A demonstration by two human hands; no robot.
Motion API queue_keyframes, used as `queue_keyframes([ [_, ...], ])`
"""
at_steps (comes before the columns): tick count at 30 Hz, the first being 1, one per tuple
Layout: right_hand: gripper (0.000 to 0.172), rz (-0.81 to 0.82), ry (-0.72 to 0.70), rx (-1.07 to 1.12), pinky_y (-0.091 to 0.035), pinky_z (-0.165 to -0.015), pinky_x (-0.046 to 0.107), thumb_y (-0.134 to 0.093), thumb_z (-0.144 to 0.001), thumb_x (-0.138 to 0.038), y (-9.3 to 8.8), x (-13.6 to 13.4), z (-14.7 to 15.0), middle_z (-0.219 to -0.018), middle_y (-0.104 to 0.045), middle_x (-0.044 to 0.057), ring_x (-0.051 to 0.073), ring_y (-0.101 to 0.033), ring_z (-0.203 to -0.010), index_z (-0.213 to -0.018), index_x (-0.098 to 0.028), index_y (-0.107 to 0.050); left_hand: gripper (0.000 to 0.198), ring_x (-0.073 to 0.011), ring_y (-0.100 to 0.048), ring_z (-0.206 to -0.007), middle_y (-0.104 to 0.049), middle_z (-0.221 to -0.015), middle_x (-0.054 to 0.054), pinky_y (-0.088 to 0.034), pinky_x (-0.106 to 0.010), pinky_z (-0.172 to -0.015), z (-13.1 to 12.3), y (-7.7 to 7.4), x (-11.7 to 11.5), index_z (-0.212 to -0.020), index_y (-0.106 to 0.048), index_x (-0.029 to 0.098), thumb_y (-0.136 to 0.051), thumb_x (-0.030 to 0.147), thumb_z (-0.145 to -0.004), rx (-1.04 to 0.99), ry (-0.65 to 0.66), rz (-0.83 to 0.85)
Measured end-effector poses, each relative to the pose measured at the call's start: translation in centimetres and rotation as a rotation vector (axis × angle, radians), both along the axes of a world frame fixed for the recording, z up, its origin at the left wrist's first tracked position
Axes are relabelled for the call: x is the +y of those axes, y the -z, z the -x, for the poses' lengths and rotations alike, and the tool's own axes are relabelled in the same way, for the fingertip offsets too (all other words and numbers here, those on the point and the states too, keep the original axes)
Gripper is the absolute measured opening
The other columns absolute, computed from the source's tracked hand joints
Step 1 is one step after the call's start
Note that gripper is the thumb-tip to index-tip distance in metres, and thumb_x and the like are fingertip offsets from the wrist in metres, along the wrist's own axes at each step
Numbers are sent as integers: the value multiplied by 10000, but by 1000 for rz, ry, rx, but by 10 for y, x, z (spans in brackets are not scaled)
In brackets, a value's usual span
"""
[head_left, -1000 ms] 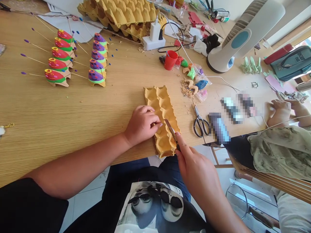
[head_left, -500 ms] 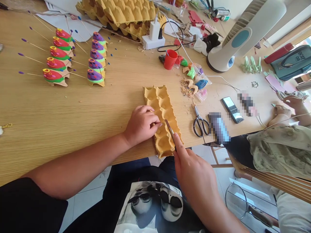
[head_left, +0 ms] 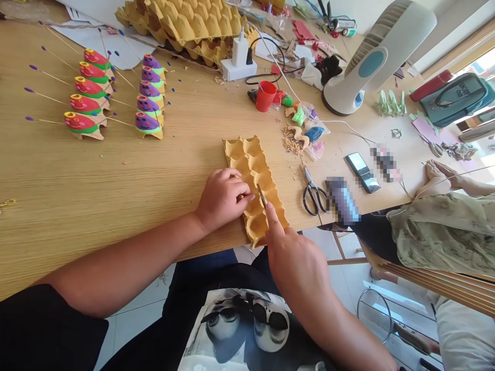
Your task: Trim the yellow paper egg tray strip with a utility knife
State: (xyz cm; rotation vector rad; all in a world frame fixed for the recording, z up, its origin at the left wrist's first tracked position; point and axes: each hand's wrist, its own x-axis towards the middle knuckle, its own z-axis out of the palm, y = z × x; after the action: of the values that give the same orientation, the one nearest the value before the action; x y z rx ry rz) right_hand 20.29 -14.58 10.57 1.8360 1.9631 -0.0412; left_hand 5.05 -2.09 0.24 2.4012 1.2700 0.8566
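A yellow egg carton strip (head_left: 257,163) with two rows of cups lies at the table's front edge. My left hand (head_left: 225,198) rests over its left side, fingers curled and pinching at the carton's left row. My right hand (head_left: 292,252) is closed round a thin knife (head_left: 261,194), index finger stretched along its back. The blade points away from me, its tip over the middle of the strip. The knife's handle is hidden in my palm. Black-handled scissors (head_left: 314,196) lie open to the right of the strip.
Painted carton figures (head_left: 88,105) with cotton swabs stand at the left. Stacked egg trays (head_left: 193,23), a power adapter (head_left: 238,67) and a red cup (head_left: 265,96) are at the back. A white fan (head_left: 350,87), phone (head_left: 363,172) and another person's hands (head_left: 439,175) are on the right.
The knife in my right hand has moved slightly forward and left across the strip. The other person's hands have come together away from the small item they were touching. The view has shifted a little.
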Motion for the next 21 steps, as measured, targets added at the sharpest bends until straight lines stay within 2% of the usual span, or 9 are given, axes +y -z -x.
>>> queue_keyframes([
  [21,718,22,44,7,-442,-519,258,-501,-989,-207,8,0,4,-822,-710,28,170,-706,-648,-1632,-239,-185,195,-279,-611,-1111,-713,-769,-31,-453,-467,-950,-1,1,-1,-708,-686,213,-652,287,-885,-13,6,-4],
])
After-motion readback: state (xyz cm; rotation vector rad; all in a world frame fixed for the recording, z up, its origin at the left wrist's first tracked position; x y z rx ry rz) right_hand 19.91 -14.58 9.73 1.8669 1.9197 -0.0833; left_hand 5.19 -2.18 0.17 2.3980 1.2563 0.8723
